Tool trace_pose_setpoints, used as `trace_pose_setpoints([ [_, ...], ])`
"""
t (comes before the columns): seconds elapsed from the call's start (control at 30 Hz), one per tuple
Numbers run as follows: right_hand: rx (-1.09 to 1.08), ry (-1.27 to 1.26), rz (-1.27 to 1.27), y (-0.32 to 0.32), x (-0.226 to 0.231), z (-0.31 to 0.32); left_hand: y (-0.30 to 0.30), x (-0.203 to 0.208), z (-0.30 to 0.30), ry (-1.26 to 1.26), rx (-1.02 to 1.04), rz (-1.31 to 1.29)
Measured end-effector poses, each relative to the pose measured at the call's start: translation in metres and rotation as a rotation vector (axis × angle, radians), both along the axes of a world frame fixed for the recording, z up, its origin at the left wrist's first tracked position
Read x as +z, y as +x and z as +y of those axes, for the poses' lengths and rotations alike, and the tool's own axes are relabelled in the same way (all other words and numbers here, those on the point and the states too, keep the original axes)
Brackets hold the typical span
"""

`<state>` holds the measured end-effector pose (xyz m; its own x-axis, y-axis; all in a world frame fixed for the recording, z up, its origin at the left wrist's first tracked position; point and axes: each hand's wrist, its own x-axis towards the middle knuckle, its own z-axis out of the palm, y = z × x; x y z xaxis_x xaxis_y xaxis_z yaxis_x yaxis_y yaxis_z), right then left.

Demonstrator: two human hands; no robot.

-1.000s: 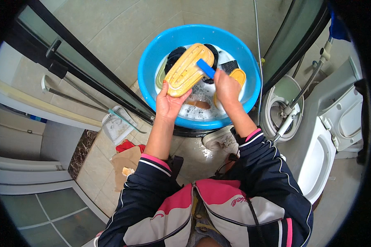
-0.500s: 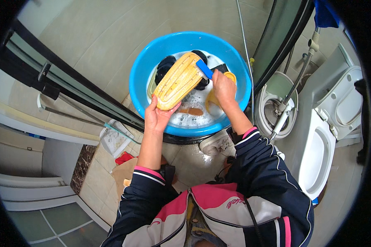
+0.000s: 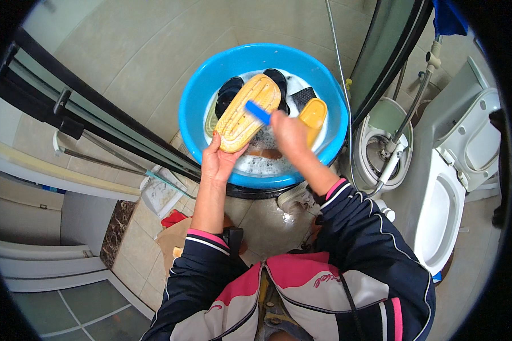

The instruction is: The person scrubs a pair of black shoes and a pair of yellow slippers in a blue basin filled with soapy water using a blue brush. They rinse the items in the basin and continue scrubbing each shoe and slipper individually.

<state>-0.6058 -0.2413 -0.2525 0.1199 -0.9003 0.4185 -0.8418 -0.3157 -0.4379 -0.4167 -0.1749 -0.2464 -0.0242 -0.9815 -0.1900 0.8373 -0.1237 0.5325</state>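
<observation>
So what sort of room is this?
Most likely a bathroom: a white toilet stands at the right, black-framed glass panels like a shower enclosure's flank the round blue plastic basin, and beige tiled walls rise behind.

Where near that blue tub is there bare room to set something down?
Floor tiles show bare between the blue tub, white shoe and person's jacket, though they look wet. The tub is crowded: dark footwear and a yellow slipper inside; above, the left hand holds a yellow sole, the right hand a blue brush.
</observation>
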Motion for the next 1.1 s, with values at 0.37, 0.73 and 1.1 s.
trace_pose_setpoints([
  [0.37,-0.342,0.240,-0.147,-0.061,0.005,-0.036,-0.010,0.017,0.004,-0.121,0.100,-0.965],
  [0.73,0.100,0.990,-1.349,-0.018,0.027,-0.005,-0.045,0.021,0.017,-0.734,0.312,-1.794],
  [1.1,0.307,0.935,-1.571,-0.022,0.051,0.007,-0.063,0.040,0.031,-0.780,0.430,-1.906],
])
